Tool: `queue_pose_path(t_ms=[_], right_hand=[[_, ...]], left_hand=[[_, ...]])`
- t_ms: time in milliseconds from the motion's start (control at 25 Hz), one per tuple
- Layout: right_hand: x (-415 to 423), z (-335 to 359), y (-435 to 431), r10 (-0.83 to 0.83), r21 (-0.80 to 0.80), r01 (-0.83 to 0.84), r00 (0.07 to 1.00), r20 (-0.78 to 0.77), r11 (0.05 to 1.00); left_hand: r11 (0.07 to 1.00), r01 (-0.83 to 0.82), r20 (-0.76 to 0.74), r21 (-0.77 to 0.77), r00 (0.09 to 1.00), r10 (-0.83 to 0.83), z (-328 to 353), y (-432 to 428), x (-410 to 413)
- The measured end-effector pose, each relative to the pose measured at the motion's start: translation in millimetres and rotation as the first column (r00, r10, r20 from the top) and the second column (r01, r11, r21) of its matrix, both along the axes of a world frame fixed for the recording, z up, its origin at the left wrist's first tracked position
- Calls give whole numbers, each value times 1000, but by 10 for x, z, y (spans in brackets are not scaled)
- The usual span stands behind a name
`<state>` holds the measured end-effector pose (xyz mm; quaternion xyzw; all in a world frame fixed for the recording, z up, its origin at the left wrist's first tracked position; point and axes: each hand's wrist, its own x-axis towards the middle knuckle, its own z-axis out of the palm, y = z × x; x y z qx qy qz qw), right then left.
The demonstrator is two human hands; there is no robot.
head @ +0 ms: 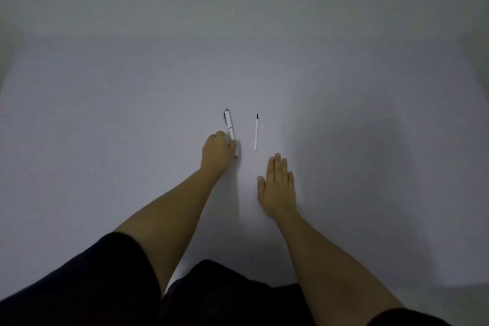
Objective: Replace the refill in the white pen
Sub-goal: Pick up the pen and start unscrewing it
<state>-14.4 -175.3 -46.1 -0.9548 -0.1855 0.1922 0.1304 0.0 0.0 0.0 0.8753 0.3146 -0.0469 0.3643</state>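
Near the middle of the frame we see the white pen (229, 127) lying on the pale table (105, 127), its clip end pointing toward the top of the frame. Our left hand (217, 152) has its fingers curled around the pen's lower end, closed on it while the pen rests on the surface. Just right of the pen, and apart from it, the thin refill (256, 132) lies roughly parallel, dark tip upward. Below the refill our right hand (277, 185) lies flat, fingers extended together, holding nothing. Dark sleeves (105, 272) fill the bottom edge.
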Motion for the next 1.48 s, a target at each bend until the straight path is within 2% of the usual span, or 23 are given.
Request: queue_pose_path(t_ms=[120,480,600,720,840,920,1000,1040,1160,1320,1480], right_hand=[[14,-41,13,-33,-3,33,999,40,999],[15,-103,8,-32,44,30,998,53,999],[32,-88,6,-20,65,18,999,36,998],[61,-42,-9,-80,171,72,996,36,983],[245,127,21,-253,433,223,967,12,873],[439,290,106,-309,557,370,929,-204,744],[605,453,187,-266,584,495,860,-435,643],[646,504,208,-234,596,511,845,-482,619],[667,580,204,-198,655,482,865,-461,582],[637,634,174,-152,705,490,860,-487,513],[614,720,187,-114,747,482,865,-488,457]], left_hand=[[994,-111,-9,0,994,111,-47,-32,131],[963,-268,-77,-32,961,265,-121,-122,357],[968,-250,-64,-32,967,248,-104,-76,305],[991,-134,-5,-21,991,134,-91,-62,152],[998,63,47,-11,997,-62,-61,-7,-57],[986,169,89,-17,982,-166,-25,25,-202],[958,286,133,-8,950,-282,34,7,-330],[938,347,144,18,927,-346,64,-9,-376],[902,419,196,101,881,-431,128,-3,-423],[915,398,264,62,878,-400,217,7,-361],[918,336,320,212,863,-390,246,-11,-351]])
